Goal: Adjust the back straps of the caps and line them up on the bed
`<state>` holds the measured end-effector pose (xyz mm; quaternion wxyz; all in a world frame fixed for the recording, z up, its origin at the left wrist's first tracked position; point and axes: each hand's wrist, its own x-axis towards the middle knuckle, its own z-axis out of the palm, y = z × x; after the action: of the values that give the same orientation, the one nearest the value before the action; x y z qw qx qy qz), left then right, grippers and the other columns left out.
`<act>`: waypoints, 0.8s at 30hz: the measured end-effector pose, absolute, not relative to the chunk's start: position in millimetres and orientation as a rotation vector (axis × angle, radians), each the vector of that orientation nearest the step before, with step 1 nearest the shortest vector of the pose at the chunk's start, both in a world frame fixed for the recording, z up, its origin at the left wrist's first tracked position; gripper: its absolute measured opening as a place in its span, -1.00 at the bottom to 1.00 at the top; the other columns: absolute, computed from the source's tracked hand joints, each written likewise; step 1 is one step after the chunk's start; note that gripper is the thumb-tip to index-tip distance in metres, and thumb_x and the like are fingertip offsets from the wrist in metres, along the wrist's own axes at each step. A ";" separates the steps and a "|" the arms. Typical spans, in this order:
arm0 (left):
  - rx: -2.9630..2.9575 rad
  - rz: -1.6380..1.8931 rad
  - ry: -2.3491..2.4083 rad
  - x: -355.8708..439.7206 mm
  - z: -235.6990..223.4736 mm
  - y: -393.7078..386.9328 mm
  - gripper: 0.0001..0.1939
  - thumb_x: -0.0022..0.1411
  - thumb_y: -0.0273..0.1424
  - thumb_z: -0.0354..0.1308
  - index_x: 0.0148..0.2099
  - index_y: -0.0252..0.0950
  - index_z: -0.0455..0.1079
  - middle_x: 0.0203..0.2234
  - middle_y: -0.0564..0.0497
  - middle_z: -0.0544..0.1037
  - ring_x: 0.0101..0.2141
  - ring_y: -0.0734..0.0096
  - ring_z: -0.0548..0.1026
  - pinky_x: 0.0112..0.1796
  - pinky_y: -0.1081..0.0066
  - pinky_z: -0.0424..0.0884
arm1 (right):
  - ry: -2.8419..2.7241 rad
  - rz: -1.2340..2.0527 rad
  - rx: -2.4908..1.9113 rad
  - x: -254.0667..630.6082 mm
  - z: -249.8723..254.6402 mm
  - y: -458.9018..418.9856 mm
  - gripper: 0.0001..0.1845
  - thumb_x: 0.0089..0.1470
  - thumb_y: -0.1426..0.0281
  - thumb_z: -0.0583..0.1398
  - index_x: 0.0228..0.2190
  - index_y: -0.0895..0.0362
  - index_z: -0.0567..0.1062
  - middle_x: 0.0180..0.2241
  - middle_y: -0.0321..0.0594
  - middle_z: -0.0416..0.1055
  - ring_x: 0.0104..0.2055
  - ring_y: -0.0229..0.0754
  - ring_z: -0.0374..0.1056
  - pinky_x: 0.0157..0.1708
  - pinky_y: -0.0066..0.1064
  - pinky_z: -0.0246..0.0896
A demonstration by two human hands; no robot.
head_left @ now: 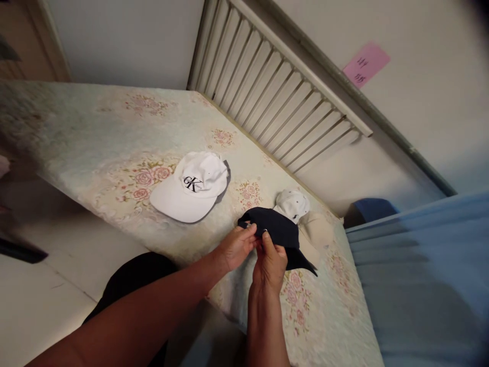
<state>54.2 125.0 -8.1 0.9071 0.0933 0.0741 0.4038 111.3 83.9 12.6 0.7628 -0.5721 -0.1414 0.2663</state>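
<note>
Both my hands are on a dark navy baseball cap (280,229), held above the table with its brim pointing right and down. My left hand (239,247) pinches the cap's edge near what looks like the back strap. Close beside it, my right hand (270,260) grips the same edge, thumb on top and fingers curled beneath. Just behind the dark cap lies a small white cap (293,204) with a dark logo, and a beige cap (319,229) is partly hidden next to it. Farther left, a white cap (194,183) with black "CK" lettering rests on the table.
A floral cloth (183,122) covers the table. Along its far edge stands a white radiator (263,76) against the wall, with a pink note (367,63) above. Blue curtain fabric (416,275) hangs at the right, with a dark blue object (374,208) behind it.
</note>
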 end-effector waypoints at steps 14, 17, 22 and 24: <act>0.148 0.881 0.154 54.6 67.6 71.4 -0.78 0.31 -0.43 0.00 -0.07 -0.37 0.40 -0.15 -0.13 0.52 -0.12 0.38 0.49 -0.02 0.38 0.34 | -0.233 0.615 -0.898 128.8 75.8 18.1 -0.67 -0.22 0.46 0.35 -0.29 0.18 0.52 -0.33 -0.28 0.53 -0.27 -0.27 0.45 -0.18 -0.40 0.35; 0.089 0.855 0.162 51.9 84.2 59.1 -0.74 0.34 -0.41 -0.05 -0.05 -0.41 0.38 -0.11 -0.18 0.51 -0.08 0.33 0.48 0.00 0.35 0.35 | -0.227 0.714 -0.770 132.5 85.0 1.5 -0.69 -0.18 0.50 0.34 -0.29 0.20 0.50 -0.30 -0.22 0.54 -0.21 -0.23 0.45 -0.13 -0.35 0.35; 0.015 0.809 0.153 50.3 99.1 37.0 -0.60 0.35 -0.28 -0.09 0.07 -0.48 0.27 -0.05 -0.27 0.48 -0.02 0.20 0.46 -0.01 0.26 0.40 | -0.091 0.791 -0.628 140.5 94.9 -24.3 -0.79 -0.11 0.59 0.26 -0.33 0.20 0.49 -0.34 -0.26 0.54 -0.28 -0.31 0.46 -0.23 -0.47 0.38; -0.016 0.810 0.145 51.4 99.7 30.6 -0.57 0.35 -0.27 -0.09 0.11 -0.50 0.23 -0.04 -0.29 0.46 -0.01 0.16 0.45 -0.03 0.24 0.42 | -0.008 0.810 -0.585 144.6 98.3 -34.3 -0.81 -0.08 0.62 0.23 -0.34 0.20 0.49 -0.36 -0.27 0.54 -0.32 -0.32 0.45 -0.30 -0.50 0.38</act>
<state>51.4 30.6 99.7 0.9165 -0.0079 0.0703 0.3938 144.6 -34.3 98.3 0.8778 -0.2806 -0.0038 0.3883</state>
